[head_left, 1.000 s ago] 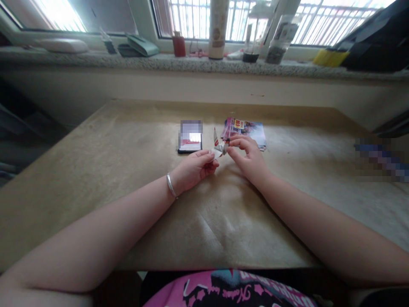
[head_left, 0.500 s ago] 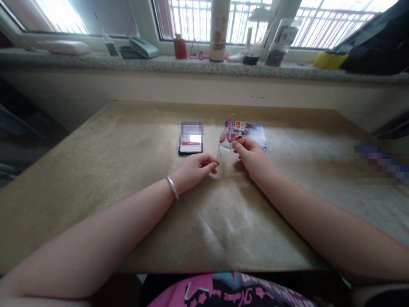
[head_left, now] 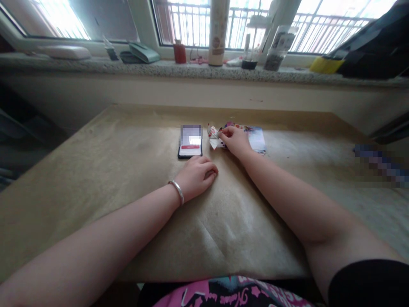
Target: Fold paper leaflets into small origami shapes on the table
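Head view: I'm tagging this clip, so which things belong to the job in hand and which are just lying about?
In the job:
folded paper, pinched by the right hand

Apparently lying about:
phone
leaflets, partly behind that hand; their role is unclear
red bottle and green case, on the sill

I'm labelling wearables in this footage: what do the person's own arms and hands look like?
The left hand and right hand are gloveless. A silver-coloured bangle circles the left wrist; none shows on the right. A black sleeve covers the right upper arm; no left sleeve is in view.
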